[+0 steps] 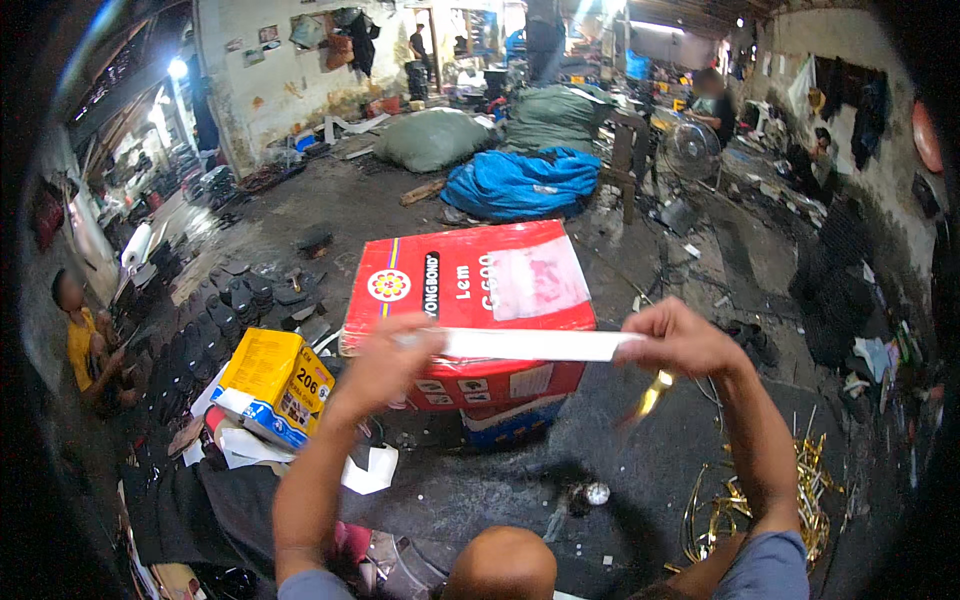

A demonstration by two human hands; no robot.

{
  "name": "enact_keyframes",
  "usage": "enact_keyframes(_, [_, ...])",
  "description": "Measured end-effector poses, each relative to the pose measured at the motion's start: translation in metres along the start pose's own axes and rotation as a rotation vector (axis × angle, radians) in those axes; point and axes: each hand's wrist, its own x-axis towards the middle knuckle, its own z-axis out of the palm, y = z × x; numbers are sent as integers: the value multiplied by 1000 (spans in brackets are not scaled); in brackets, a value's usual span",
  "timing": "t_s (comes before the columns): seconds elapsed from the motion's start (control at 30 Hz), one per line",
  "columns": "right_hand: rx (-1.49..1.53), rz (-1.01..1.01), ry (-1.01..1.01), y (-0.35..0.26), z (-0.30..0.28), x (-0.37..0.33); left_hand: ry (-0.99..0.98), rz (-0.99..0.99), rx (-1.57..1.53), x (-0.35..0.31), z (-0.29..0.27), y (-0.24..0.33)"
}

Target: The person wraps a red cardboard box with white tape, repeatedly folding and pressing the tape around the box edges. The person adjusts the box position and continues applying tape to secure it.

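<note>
A flat white strip (535, 344) is stretched level between my two hands, in front of a large red box (470, 240). My left hand (395, 360) is closed on its left end, blurred a little by motion. With fingers pinched, my right hand (680, 340) grips the right end. Below the right hand hangs a shiny gold strip (652, 396); whether the fingers hold it or it is joined to the white strip I cannot tell. The red box rests on a smaller blue-and-red box (515, 422). My bent knee (502, 565) shows at the lower edge.
A yellow box (270, 375) stands at the left beside rows of black shoe-shaped pieces (215, 315). Many gold strips (800, 490) lie piled at the right. Beyond are a blue bundle (520, 184), green sacks (435, 138) and a fan (692, 152). Other people sit farther off.
</note>
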Motion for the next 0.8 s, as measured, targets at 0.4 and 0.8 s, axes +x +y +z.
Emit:
enact_keyframes(0.4, [-252,-70,-22,-10,-30,126,450,-343,1192,51,-152,-74])
enact_keyframes(0.8, [-866,-148,556,-11,22,133,18,242,-111,128,109,0])
